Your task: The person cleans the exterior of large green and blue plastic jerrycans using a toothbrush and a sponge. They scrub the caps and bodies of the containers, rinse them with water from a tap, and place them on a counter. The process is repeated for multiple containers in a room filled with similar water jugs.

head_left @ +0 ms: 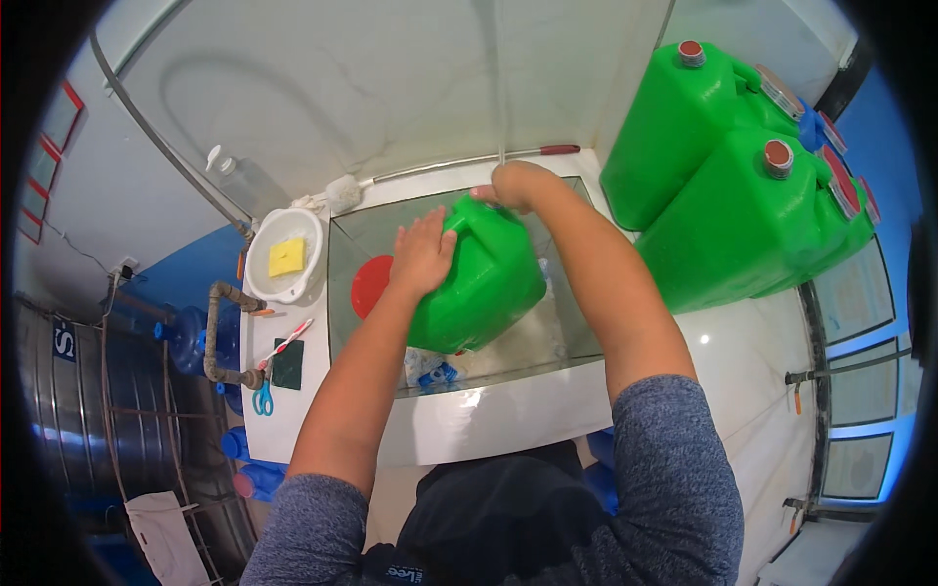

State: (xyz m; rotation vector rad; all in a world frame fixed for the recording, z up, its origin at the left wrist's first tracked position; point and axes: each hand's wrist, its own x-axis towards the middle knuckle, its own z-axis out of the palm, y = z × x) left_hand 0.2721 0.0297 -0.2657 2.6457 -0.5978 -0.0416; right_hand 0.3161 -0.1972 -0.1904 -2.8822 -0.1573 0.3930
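The person is steadying a green jug (493, 288) in the sink (578, 327), and it seems to me the step is turning or working it there. The left hand (425, 256) is lying spread along the jug's left side, fingers extended, pressing rather than gripping. The right hand (516, 188) is bending at the jug's far end with its fingers curling; whether it is grasping the handle or something behind, I'm not able to see from here.

Done well, this is calling for letting the sink bear the weight, the left palm staying broad and firm while the right is guiding small turns. A wet skin would likely be slipping, so a sure hold on the handle is mattering more than squeezing the sides. Care is also needing to go to the sink's edges and the red disc (370, 286) just left of the jug.

The jug itself is leaning, not standing upright, and is showing bright, glossy green, boxy with rounded corners, a moulded handle rising near its far end. Its mouth isn't showing clearly.
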